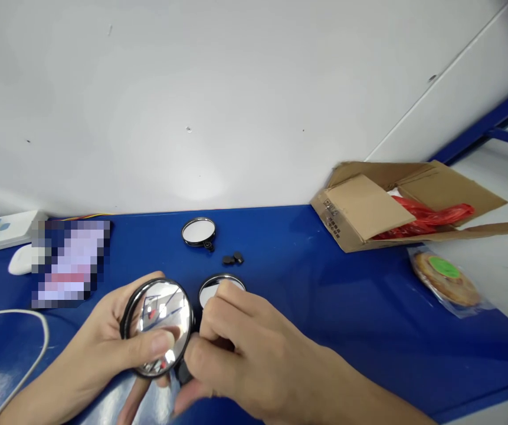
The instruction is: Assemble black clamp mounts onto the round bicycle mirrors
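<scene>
My left hand [123, 336] grips a round mirror [159, 321] with a black rim, its thumb lying across the glass and its fingers behind. At the mirror's lower right, my right hand [249, 348] is closed on a black mount [183, 372] joined to the rim, mostly covered by the fingers. A second round mirror [209, 291] lies on the table just behind my right hand, partly hidden by it. Farther back lies a third round mirror [198, 231] with a small black clamp at its edge. Small black pieces [233, 258] lie between those two mirrors.
The blue table [307, 254] meets a pale wall. At the right stand an open cardboard box [364, 212] holding red plastic and a wrapped round pastry [446, 277]. At the left are a blurred-out phone-like object [70, 262], a white mouse-like object [20, 260] and a pale cable [43, 330].
</scene>
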`<state>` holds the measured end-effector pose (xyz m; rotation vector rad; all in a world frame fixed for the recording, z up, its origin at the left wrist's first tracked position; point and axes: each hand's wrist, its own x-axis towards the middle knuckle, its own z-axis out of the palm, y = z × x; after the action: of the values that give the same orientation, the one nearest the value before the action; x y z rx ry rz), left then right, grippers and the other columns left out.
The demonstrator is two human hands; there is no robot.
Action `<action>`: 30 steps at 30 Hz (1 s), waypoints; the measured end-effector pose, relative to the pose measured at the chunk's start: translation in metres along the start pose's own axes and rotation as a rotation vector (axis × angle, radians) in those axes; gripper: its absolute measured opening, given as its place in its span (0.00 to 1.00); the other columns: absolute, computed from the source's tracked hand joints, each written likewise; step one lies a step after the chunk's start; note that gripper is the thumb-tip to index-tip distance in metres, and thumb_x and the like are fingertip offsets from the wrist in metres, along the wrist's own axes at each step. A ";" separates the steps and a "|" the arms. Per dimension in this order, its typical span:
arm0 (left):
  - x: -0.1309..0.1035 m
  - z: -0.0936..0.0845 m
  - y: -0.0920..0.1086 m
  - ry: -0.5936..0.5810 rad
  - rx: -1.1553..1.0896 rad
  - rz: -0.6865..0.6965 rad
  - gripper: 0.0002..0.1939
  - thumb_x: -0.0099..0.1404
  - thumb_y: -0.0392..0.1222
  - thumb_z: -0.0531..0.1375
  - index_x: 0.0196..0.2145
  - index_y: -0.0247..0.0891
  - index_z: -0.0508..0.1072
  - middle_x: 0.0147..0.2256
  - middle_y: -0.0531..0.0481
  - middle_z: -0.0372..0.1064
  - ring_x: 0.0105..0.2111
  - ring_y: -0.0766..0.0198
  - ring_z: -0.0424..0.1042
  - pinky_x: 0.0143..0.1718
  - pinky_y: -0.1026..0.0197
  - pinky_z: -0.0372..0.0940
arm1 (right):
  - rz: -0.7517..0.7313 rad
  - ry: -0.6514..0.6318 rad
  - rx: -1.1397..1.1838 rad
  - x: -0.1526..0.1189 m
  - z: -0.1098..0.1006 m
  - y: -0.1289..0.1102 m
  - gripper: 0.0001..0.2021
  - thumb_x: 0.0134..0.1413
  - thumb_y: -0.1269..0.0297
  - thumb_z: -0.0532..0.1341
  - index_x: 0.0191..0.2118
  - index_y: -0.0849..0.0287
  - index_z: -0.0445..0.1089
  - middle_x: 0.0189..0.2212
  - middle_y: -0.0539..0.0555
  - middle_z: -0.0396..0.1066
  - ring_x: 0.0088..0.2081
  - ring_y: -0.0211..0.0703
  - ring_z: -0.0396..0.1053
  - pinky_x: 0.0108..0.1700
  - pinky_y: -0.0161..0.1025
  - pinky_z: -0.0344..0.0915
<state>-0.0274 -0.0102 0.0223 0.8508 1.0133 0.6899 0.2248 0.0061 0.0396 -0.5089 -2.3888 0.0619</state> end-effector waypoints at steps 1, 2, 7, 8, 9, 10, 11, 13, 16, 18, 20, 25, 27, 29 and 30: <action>-0.001 0.000 0.000 0.004 -0.003 -0.008 0.26 0.60 0.60 0.82 0.40 0.43 0.77 0.24 0.48 0.82 0.15 0.63 0.76 0.13 0.71 0.62 | 0.017 -0.026 0.037 0.000 -0.003 -0.001 0.20 0.78 0.52 0.69 0.33 0.57 0.73 0.30 0.48 0.63 0.33 0.40 0.59 0.40 0.38 0.68; -0.002 -0.002 -0.001 -0.013 -0.014 -0.015 0.26 0.59 0.58 0.83 0.41 0.43 0.77 0.25 0.50 0.82 0.17 0.63 0.77 0.15 0.71 0.64 | 0.039 -0.060 0.083 0.000 -0.005 -0.003 0.19 0.79 0.53 0.69 0.34 0.56 0.73 0.30 0.48 0.65 0.34 0.40 0.60 0.42 0.37 0.68; -0.002 -0.025 -0.019 -0.338 -0.083 0.032 0.24 0.58 0.49 0.84 0.41 0.44 0.76 0.25 0.56 0.76 0.21 0.68 0.73 0.22 0.72 0.66 | 0.128 -0.168 0.304 -0.002 -0.013 -0.006 0.13 0.82 0.55 0.66 0.40 0.50 0.77 0.35 0.47 0.72 0.40 0.39 0.68 0.48 0.34 0.71; -0.001 -0.029 -0.023 -0.336 -0.080 0.055 0.24 0.58 0.49 0.84 0.41 0.44 0.75 0.24 0.57 0.74 0.20 0.69 0.72 0.21 0.72 0.65 | 0.122 -0.140 0.331 -0.002 -0.013 -0.005 0.12 0.82 0.53 0.66 0.42 0.51 0.78 0.35 0.47 0.73 0.40 0.39 0.69 0.49 0.35 0.71; 0.000 -0.032 -0.024 -0.291 -0.079 0.096 0.24 0.59 0.50 0.84 0.40 0.44 0.75 0.24 0.58 0.74 0.19 0.70 0.71 0.19 0.73 0.62 | 0.126 -0.091 0.357 -0.002 -0.013 -0.004 0.13 0.81 0.51 0.66 0.44 0.53 0.79 0.36 0.48 0.73 0.40 0.39 0.69 0.51 0.36 0.71; 0.001 -0.032 -0.024 -0.234 -0.078 0.127 0.24 0.60 0.52 0.83 0.39 0.44 0.74 0.24 0.58 0.74 0.17 0.70 0.71 0.17 0.73 0.60 | 0.151 -0.032 0.384 -0.002 -0.012 -0.002 0.13 0.81 0.51 0.67 0.45 0.55 0.80 0.36 0.49 0.74 0.40 0.39 0.70 0.52 0.38 0.71; 0.003 -0.031 -0.023 -0.165 -0.070 0.158 0.24 0.62 0.54 0.82 0.39 0.44 0.74 0.24 0.57 0.76 0.16 0.70 0.71 0.16 0.74 0.57 | 0.203 0.039 0.399 -0.002 -0.011 0.001 0.13 0.81 0.52 0.67 0.46 0.57 0.80 0.37 0.49 0.74 0.41 0.39 0.71 0.52 0.40 0.71; 0.007 -0.022 -0.016 -0.091 -0.048 0.159 0.23 0.66 0.58 0.79 0.41 0.43 0.74 0.24 0.52 0.80 0.11 0.66 0.72 0.12 0.72 0.55 | 0.385 0.174 0.334 -0.002 -0.010 0.008 0.10 0.82 0.58 0.66 0.48 0.58 0.81 0.38 0.51 0.75 0.42 0.41 0.70 0.50 0.42 0.70; 0.014 -0.005 -0.003 0.136 0.022 0.173 0.24 0.66 0.60 0.79 0.39 0.41 0.75 0.22 0.51 0.81 0.10 0.69 0.69 0.18 0.69 0.67 | 0.637 0.271 0.088 -0.007 -0.006 0.023 0.10 0.83 0.65 0.63 0.47 0.58 0.81 0.37 0.52 0.74 0.42 0.46 0.69 0.49 0.45 0.68; 0.018 0.003 0.001 0.210 0.011 0.195 0.23 0.67 0.59 0.79 0.41 0.42 0.76 0.16 0.56 0.75 0.10 0.67 0.68 0.22 0.63 0.74 | 0.735 0.223 -0.040 -0.011 -0.002 0.035 0.11 0.83 0.66 0.62 0.44 0.58 0.79 0.36 0.53 0.76 0.42 0.49 0.68 0.48 0.47 0.67; 0.021 0.003 0.001 0.234 0.018 0.219 0.20 0.70 0.59 0.77 0.43 0.43 0.77 0.13 0.59 0.70 0.11 0.62 0.70 0.23 0.58 0.77 | 0.856 0.089 -0.119 -0.016 0.004 0.046 0.10 0.82 0.65 0.63 0.42 0.57 0.78 0.37 0.54 0.77 0.43 0.51 0.70 0.48 0.47 0.66; 0.028 -0.012 -0.005 0.266 0.084 0.271 0.18 0.70 0.54 0.78 0.42 0.43 0.77 0.20 0.55 0.78 0.13 0.63 0.72 0.18 0.63 0.73 | 1.000 -0.090 -0.174 -0.024 0.015 0.068 0.15 0.79 0.64 0.65 0.34 0.54 0.73 0.32 0.55 0.78 0.41 0.55 0.72 0.42 0.48 0.62; 0.029 -0.013 -0.004 0.291 0.066 0.278 0.17 0.67 0.50 0.80 0.43 0.43 0.78 0.24 0.55 0.81 0.13 0.65 0.72 0.18 0.65 0.72 | 1.035 -0.113 -0.170 -0.027 0.016 0.076 0.14 0.79 0.63 0.66 0.35 0.54 0.74 0.31 0.55 0.78 0.40 0.56 0.73 0.41 0.47 0.60; 0.029 -0.010 -0.003 0.304 0.053 0.276 0.17 0.65 0.47 0.80 0.42 0.42 0.78 0.25 0.54 0.82 0.13 0.67 0.72 0.19 0.67 0.71 | 1.064 -0.132 -0.151 -0.030 0.016 0.082 0.11 0.78 0.62 0.67 0.38 0.55 0.76 0.31 0.54 0.78 0.39 0.55 0.74 0.41 0.47 0.61; 0.029 -0.007 -0.002 0.305 0.051 0.269 0.16 0.66 0.46 0.80 0.41 0.42 0.78 0.24 0.54 0.81 0.14 0.67 0.72 0.19 0.67 0.70 | 1.075 -0.141 -0.134 -0.031 0.015 0.084 0.10 0.78 0.61 0.67 0.39 0.55 0.76 0.31 0.54 0.78 0.38 0.54 0.74 0.42 0.47 0.61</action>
<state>-0.0230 0.0141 0.0061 0.9552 1.2038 1.0498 0.2651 0.0736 -0.0060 -1.8303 -1.9768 0.4169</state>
